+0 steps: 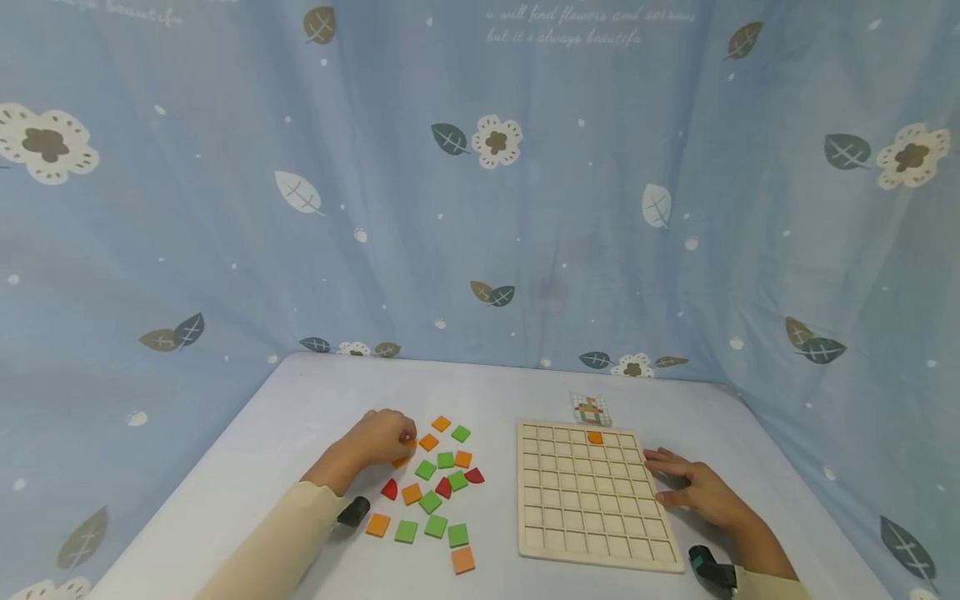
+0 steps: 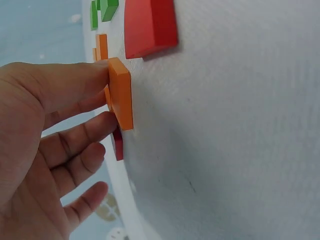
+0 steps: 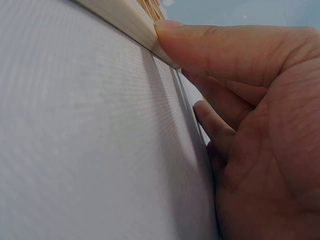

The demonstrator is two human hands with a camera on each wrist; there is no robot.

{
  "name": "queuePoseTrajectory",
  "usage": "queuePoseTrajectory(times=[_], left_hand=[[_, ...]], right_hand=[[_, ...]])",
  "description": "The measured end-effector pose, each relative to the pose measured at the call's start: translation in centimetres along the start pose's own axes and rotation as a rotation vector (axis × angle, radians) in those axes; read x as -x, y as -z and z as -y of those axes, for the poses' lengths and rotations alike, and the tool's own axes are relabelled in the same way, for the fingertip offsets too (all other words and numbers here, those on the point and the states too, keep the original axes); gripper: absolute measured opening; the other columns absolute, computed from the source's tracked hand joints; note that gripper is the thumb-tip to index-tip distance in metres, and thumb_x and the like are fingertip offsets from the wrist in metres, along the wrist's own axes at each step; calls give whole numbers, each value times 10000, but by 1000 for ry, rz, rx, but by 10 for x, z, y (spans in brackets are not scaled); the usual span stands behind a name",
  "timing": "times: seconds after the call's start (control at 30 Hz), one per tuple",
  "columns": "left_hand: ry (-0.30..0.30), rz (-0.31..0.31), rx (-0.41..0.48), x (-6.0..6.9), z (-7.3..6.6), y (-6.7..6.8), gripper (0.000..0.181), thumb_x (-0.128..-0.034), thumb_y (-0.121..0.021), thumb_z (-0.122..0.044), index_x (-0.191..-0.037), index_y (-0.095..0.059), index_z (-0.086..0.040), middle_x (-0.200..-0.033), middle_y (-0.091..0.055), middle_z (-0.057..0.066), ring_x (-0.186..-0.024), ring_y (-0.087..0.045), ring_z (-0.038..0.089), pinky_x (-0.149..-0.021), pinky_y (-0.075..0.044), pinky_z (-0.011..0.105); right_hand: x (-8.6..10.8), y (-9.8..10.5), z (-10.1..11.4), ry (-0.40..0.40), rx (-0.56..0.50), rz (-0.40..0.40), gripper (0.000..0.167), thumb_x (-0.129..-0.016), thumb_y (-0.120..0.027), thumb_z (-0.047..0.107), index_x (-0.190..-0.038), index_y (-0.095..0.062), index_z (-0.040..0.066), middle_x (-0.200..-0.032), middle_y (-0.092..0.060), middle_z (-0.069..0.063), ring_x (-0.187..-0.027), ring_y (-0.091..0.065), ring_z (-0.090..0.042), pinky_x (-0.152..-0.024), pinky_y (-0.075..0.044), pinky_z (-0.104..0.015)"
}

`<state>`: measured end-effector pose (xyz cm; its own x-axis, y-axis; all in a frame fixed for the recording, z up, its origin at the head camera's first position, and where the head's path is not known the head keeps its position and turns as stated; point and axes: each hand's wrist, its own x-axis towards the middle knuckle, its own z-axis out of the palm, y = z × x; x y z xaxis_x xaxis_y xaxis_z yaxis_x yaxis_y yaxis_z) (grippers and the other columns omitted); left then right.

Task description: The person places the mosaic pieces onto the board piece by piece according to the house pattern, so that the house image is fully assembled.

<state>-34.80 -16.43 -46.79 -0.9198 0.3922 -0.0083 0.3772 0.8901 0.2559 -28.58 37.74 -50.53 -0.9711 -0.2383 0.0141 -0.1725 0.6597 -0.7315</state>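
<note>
At the left of the loose tiles, the left hand (image 1: 384,437) pinches an orange square tile (image 2: 120,95) between thumb and fingers, close to the table. A red tile (image 2: 151,26) lies beside it in the left wrist view. The wooden grid board (image 1: 592,500) lies flat, with one orange rounded tile (image 1: 595,437) in its top row. On the board's right edge rest the thumb and fingers of the right hand (image 1: 701,492); in the right wrist view its thumb (image 3: 215,47) touches the board's side, and the fingers look relaxed.
Several green squares (image 1: 431,502), orange squares (image 1: 462,559) and red quarter-round tiles (image 1: 474,475) are spread between the left hand and the board. A small patterned card (image 1: 591,409) lies behind the board. A blue printed curtain (image 1: 405,250) hangs around the white table (image 1: 337,383).
</note>
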Motion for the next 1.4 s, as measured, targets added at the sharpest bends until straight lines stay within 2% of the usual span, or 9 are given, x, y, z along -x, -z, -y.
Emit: queuePoseTrajectory(times=[0.23,0.4,0.53,0.73,1.0,1.17,1.4], left_hand=[[-9,9,-6,-3,-1,8,100,-818,-747,-169,-914,-729,-191,-818,-606,-100,-769,-505,139,-843,-402,440],[-67,-16,-23,-10,-10,18,112,-847,-734,-192,-959,-733,-190,-860,-619,-105,-793,-527,124,-849,-430,413],[-117,-11,-16,-16,-19,22,161,-869,-730,-224,-1021,-736,-172,-923,-639,-90,-837,-543,124,-872,-443,402],[-158,-3,-44,-29,-31,21,191,-876,-727,-236,-1062,-733,-194,-973,-637,-101,-896,-554,116,-922,-412,410],[-259,24,-89,-48,-42,14,175,-893,-708,-231,-1058,-732,-177,-945,-624,-97,-880,-559,111,-903,-429,424],[-310,27,-120,-58,-53,11,157,-902,-699,-252,-1046,-730,-198,-958,-629,-105,-893,-562,99,-900,-432,407],[-327,36,-141,-66,-71,9,180,-897,-706,-253,-1068,-731,-200,-976,-636,-101,-908,-563,108,-915,-431,401]], right_hand=[[-2,-2,-1,7,-3,-6,630,-683,-834,234,-1227,-651,-25,-1420,-468,-204,-1380,-218,-478,-1063,-136,-662],[-1,-1,0,2,7,-7,632,-676,-833,234,-1229,-654,-13,-1423,-467,-196,-1380,-219,-476,-1067,-143,-655],[-1,-1,3,11,4,-8,623,-678,-834,220,-1223,-655,-21,-1416,-470,-204,-1373,-232,-484,-1060,-153,-660],[-1,0,2,14,-2,-7,619,-678,-832,191,-1225,-648,-33,-1418,-467,-210,-1376,-218,-486,-1058,-141,-666],[1,-1,0,24,-65,2,611,-690,-821,129,-1236,-626,-65,-1421,-454,-233,-1376,-203,-491,-1056,-132,-673],[1,-2,1,25,-43,2,617,-689,-820,148,-1236,-628,-61,-1421,-454,-232,-1375,-209,-495,-1051,-131,-678],[0,-2,0,1,-29,-17,620,-670,-831,178,-1220,-648,-40,-1416,-467,-212,-1380,-221,-476,-1066,-140,-655]])
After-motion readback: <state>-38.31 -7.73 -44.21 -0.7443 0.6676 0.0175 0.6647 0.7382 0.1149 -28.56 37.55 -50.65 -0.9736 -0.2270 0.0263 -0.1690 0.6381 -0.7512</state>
